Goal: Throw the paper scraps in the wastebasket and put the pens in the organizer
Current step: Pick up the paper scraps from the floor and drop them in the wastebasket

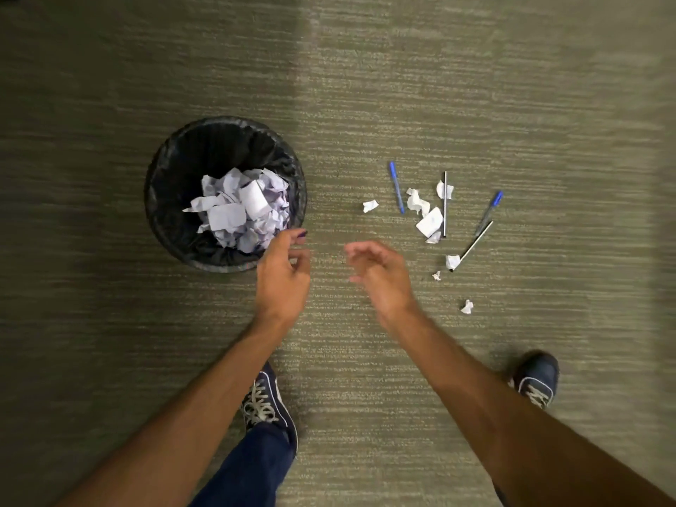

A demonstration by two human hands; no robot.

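Our left hand (pixel 283 276) and right hand (pixel 380 276) hang loosely open, holding nothing. Wastebasket (pixel 172 184) just beyond left hand; paper scraps (pixel 429 222) and pens (pixel 397 187) beyond-right of right hand, on floor.

Both bare forearms reach forward and down from the lower corners, converging toward the middle. The left hand (pixel 283 272) hangs palm down, fingers loosely curled, holding nothing. The right hand (pixel 380 274) is beside it, apart, blurred, its fingers spread and half bent, also empty.
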